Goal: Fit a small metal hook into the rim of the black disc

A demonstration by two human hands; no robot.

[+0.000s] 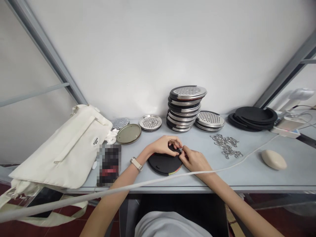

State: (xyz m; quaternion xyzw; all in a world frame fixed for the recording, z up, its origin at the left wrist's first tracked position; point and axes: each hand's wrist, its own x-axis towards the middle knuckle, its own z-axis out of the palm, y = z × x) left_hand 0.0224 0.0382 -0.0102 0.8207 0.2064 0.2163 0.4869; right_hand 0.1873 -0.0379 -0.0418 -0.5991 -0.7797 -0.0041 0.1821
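A round black disc [160, 164] with a thin red and yellow edge lies on the table in front of me. My left hand [164, 145] is closed on its far right part, thumb and fingers curled over the rim. At that same edge, my right hand [195, 159] pinches a small shiny metal piece [180, 150]. Fingers hide most of this piece, which looks like metal wire. To the right lies a loose pile of bent metal wire clips [227, 145].
Behind my hands stands a tall stack of round graters [185, 108], with a lower grater stack [210, 120] beside it. Black discs [255, 117] and a beige oval object [274, 159] are at right. A white bag [66, 151] leans left. A white cable [158, 179] crosses in front.
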